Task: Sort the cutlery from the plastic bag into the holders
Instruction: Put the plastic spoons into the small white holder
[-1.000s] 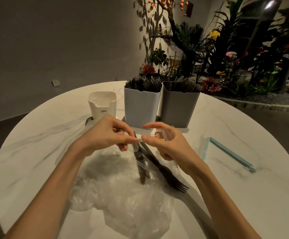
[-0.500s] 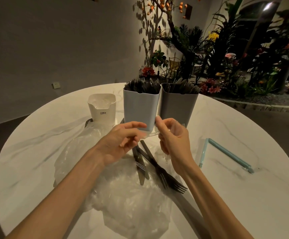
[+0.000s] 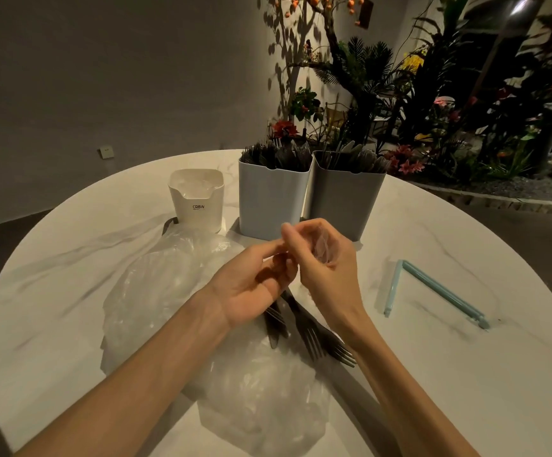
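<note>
My right hand [image 3: 325, 258] grips a crumpled scrap of clear wrapper [image 3: 321, 244] just in front of the holders. My left hand [image 3: 251, 282] lies palm up beside it, with its curled fingertips against the right hand; whether they pinch the wrapper is hidden. Several dark forks [image 3: 312, 338] lie on the table under both hands, partly on the clear plastic bag [image 3: 165, 285]. A pale blue holder [image 3: 271, 202] and a grey holder [image 3: 345, 202] stand side by side behind, both packed with dark cutlery.
A small white cup [image 3: 198, 209] marked CRBW holds clear wrappers at the left of the holders. A light blue bag clip [image 3: 439, 291] lies open on the round marble table [image 3: 465, 374] to the right. Plants stand beyond the far edge.
The wrapper that both hands stretched between them is now bunched in my right hand. My left hand has turned palm up and dropped slightly. The view has tilted down a little.
</note>
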Tool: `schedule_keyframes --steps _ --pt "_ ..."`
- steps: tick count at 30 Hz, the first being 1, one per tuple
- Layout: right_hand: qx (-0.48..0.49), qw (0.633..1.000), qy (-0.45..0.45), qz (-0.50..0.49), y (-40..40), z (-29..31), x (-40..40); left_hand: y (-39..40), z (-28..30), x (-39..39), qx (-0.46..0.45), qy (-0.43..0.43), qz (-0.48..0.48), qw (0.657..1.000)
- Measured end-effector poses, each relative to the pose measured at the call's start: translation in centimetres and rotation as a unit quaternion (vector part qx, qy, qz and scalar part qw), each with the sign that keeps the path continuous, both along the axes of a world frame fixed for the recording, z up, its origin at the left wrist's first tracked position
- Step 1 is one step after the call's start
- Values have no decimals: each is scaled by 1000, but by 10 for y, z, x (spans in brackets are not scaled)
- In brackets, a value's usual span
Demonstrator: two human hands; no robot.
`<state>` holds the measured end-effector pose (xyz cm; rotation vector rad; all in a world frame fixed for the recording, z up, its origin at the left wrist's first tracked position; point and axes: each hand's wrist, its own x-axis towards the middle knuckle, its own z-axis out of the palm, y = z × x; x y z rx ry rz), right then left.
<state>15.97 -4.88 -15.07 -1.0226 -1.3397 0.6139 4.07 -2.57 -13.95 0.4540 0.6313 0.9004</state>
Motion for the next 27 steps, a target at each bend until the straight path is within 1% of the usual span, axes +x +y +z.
schedule_keyframes --steps 1,2,3,4,5,6,7,9,10,11,12,13,16,19,21,22,24,25,27 --pt "-4 1000 -2 -30 2 0 2 0 2 -1 6 -2 -3 1000" --pt "-16 998 10 -58 3 0 5 0 4 -3 27 24 3 999" --pt "-39 996 38 -77 5 2 9 3 4 -6 78 95 15 992" --pt "-69 991 80 -83 7 4 15 6 4 -11 160 212 24 964" --pt "-101 984 124 -78 9 6 21 8 5 -18 254 328 19 909" --pt "-131 977 157 -67 10 9 28 11 6 -24 333 418 -5 845" --pt "-157 970 177 -53 11 11 34 13 5 -30 384 476 -49 790" --pt "-192 961 196 -23 14 11 42 13 1 -35 434 554 -153 694" --pt "-205 958 198 -12 15 9 44 13 -2 -35 454 593 -189 637" --pt "-215 956 198 -4 16 8 44 14 -6 -34 468 618 -215 594" --pt "-222 955 198 3 17 7 45 14 -8 -33 476 620 -230 580" --pt "-230 953 198 7 17 7 45 13 -9 -32 477 612 -239 584" --pt "-251 944 213 12 14 9 45 14 -5 -36 463 588 -256 611" --pt "-257 927 273 28 12 12 47 17 6 -54 440 590 -228 637" --pt "-265 905 330 54 11 14 49 23 14 -72 411 587 -194 670" --pt "-273 896 344 67 10 14 49 25 17 -80 395 579 -179 690" --pt "-294 891 334 88 10 14 47 29 20 -91 370 552 -163 729" --pt "-304 892 320 94 11 13 45 30 20 -94 364 540 -168 740" --pt "-316 895 298 102 12 12 39 29 21 -94 369 517 -194 747"
